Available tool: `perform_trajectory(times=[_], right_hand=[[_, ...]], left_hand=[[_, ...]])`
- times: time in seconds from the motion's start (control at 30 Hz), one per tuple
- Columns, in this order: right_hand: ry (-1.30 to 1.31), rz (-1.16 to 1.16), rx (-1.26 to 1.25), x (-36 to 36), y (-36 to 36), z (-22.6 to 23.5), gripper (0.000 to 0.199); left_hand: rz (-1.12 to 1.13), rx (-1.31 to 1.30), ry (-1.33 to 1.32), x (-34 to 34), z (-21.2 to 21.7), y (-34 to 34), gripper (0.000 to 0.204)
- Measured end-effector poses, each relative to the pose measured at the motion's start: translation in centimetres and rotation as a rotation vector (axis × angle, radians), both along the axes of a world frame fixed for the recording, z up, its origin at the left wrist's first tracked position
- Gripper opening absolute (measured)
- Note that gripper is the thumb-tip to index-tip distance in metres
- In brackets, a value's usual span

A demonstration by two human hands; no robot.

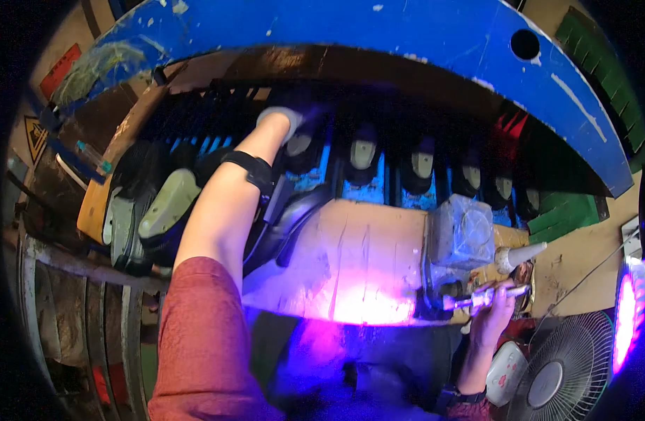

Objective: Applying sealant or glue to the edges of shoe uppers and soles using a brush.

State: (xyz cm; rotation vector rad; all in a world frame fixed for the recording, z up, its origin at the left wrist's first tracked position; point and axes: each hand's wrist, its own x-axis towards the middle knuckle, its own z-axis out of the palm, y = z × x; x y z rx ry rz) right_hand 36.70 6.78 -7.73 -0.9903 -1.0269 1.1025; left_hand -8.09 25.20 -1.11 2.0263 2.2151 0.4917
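Observation:
My left arm stretches far ahead into the shadow under a blue hood. A grey cuff or glove edge shows at the wrist of my left hand (279, 118); its fingers are lost in the dark, near a row of black shoe uppers on lasts (363, 153). At the right, my right hand (500, 312) is closed around a slim, light-coloured tool (482, 299), held roughly level beside a block-shaped container (462, 231). A black shoe (291, 223) lies beside my left forearm. Left of the arm is another dark upper with a pale green last (169, 203).
The blue hood (378, 31) arches over the shoes. A cardboard-covered surface (371, 242) lies in front of me. A cone-shaped nozzle (522, 256) sticks out beside the container. A fan (547, 382), a white flowered box (506, 372) and a bright purple lamp (624, 323) stand right.

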Motion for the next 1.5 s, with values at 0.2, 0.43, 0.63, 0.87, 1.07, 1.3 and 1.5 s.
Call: perform_trajectory(times=[0.2, 0.43, 0.63, 0.87, 1.07, 1.3, 1.5], right_hand=[[0.073, -0.011, 0.030, 0.4, -0.8, 0.0, 0.011], [-0.340, 0.108, 0.105, 2.0, -1.6, 0.9, 0.007], [-0.832, 0.136, 0.297, 2.9, 0.2, 0.2, 0.015], [-0.853, 0.210, 0.367, 2.3, 0.2, 0.8, 0.017], [-0.907, 0.234, 0.282, 2.0, -0.7, -0.5, 0.017], [-0.858, 0.299, 0.391, 4.4, 0.1, -2.3, 0.011], [-0.869, 0.216, 0.452, 4.3, 2.5, -3.2, 0.011]], left_hand=[[0.216, 0.322, -0.357, 10.1, 4.7, -14.9, 0.073], [0.013, 0.269, 0.538, 6.1, -6.7, -29.0, 0.094], [0.182, 0.047, 0.274, 6.4, -4.6, -24.9, 0.096], [-0.070, -0.143, -0.419, 6.4, -2.0, -25.1, 0.084], [-0.232, -0.231, 0.259, 9.9, 0.9, -23.1, 0.084], [-0.055, -0.423, 0.336, 12.2, -2.4, -20.9, 0.111], [-0.197, -0.320, 0.343, 10.1, -2.1, -21.9, 0.116]])
